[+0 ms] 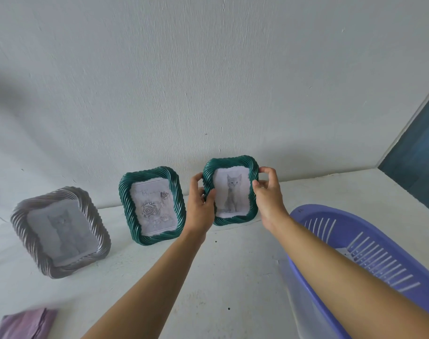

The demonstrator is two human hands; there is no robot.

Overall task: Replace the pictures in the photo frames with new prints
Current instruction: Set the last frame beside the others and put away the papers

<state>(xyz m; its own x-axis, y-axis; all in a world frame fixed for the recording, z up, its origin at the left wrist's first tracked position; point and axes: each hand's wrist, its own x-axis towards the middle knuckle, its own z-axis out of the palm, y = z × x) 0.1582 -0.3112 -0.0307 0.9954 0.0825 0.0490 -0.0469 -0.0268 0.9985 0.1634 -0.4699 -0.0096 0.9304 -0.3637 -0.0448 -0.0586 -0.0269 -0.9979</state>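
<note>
A green twisted-rim photo frame with a grey kitten print stands upright on the white surface by the wall. My left hand grips its left edge and my right hand pinches its right edge. Left of it stands a second green frame holding a rose drawing. Further left a grey frame with a kitten print leans back, tilted.
A purple slotted plastic basket sits at the right, under my right forearm, with a clear container below it. A purple cloth lies at the bottom left corner. The white wall rises right behind the frames.
</note>
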